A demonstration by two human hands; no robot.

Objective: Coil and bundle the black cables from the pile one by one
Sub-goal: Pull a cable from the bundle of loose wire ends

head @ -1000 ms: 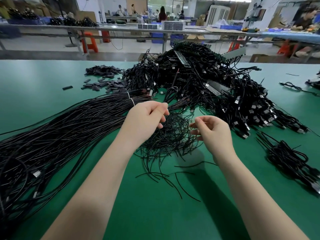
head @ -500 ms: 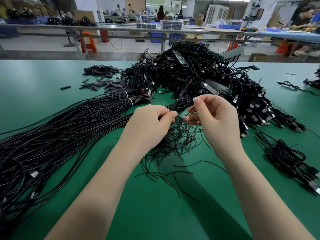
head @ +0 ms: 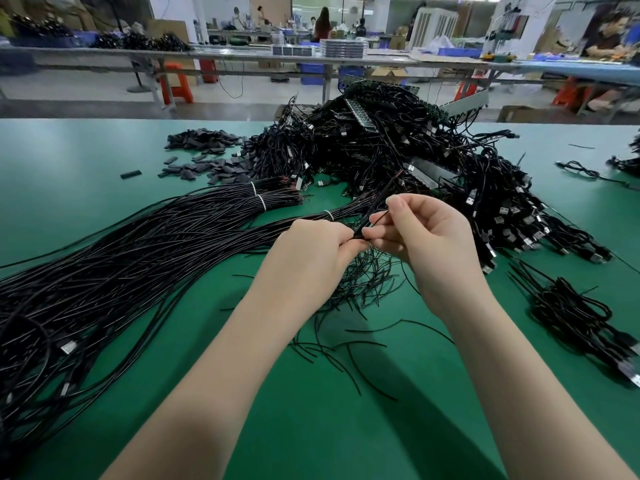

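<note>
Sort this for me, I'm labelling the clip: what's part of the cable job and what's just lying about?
In the job: left hand, right hand, thin tie both pinch, long cables, cable pile.
Lying about: black sleeves, loose ties, done bundle.

Long workbenches (head: 242,55), orange stools (head: 175,83)

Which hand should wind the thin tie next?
Probably the right hand: its fingers pinch the thin black tie free above the cable, while the left hand grips the cable and should just hold.
</note>
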